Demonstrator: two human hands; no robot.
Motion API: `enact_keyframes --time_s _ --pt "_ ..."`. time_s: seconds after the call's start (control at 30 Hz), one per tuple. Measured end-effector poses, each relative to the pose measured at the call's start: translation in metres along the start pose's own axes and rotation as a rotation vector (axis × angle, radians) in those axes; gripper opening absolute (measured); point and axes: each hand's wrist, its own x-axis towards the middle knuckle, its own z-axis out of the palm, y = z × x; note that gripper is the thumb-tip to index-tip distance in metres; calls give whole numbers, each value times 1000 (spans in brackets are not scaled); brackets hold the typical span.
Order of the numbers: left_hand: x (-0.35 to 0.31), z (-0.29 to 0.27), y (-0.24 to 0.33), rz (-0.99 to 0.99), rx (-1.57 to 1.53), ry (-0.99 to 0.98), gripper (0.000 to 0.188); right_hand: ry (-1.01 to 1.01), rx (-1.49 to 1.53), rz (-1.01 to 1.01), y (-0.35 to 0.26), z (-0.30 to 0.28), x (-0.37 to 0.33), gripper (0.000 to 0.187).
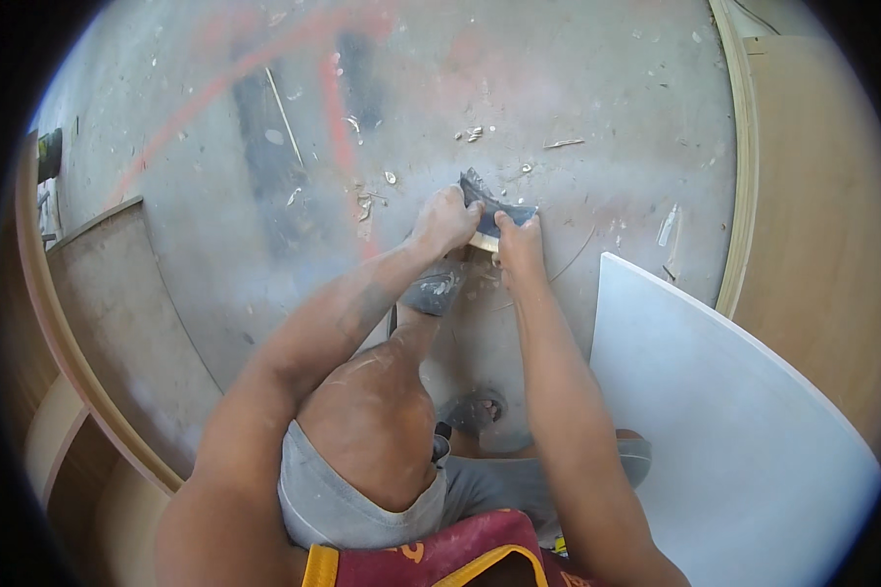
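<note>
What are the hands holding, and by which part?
The left hand and right hand grip a dark blue-grey, curved, sheet-like piece near its left and right sides; its material is unclear.

Centre of view: dark creased sheet point(489, 207), possibly sandpaper, bowed; pale curved strip point(485, 242) along near edge.

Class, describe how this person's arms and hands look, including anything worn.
The left hand and right hand are ungloved, with whitish dust on the left. No sleeves cover the arms, and no wristwear shows. The maroon top has yellow edging.
</note>
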Motion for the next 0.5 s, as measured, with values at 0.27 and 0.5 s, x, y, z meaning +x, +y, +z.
enact_keyframes --time_s 0.27,0.5 --pt "-11 1 -3 32 96 -5 48 -28 17 72 21 1 -11 32" --pt "-9 16 -12 188 237 -44 43 61 -68 -237 67 -1 -14 35"
